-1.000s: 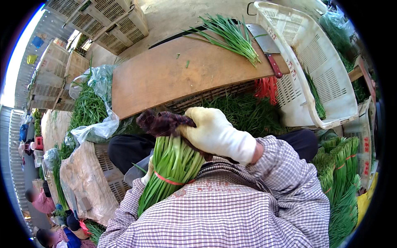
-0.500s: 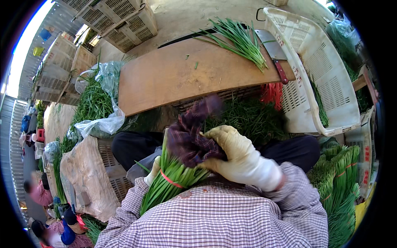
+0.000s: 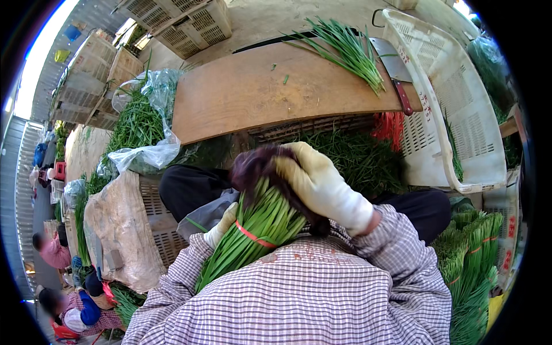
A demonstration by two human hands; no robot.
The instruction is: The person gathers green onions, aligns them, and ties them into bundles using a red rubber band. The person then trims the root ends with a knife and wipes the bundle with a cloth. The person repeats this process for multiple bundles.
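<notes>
In cream work gloves, my left hand grips the side of a bunch of green chives, its fingers mostly hidden behind the leaves. A red band circles the bunch, which leans against my checked shirt. My right hand is closed on a dark maroon cloth, blurred by motion. That cloth drapes over the far end of the bunch and hangs down along its right side.
Ahead stands a wooden board bearing loose chives, a cleaver and green scraps. A white plastic crate is at right, above banded bunches. A plastic bag of greens sits left. Co-workers are at lower left.
The cloth has gone from bunched up above the chives to spread over their far end. My right hand has moved slightly up with it. The view has shifted a little.
</notes>
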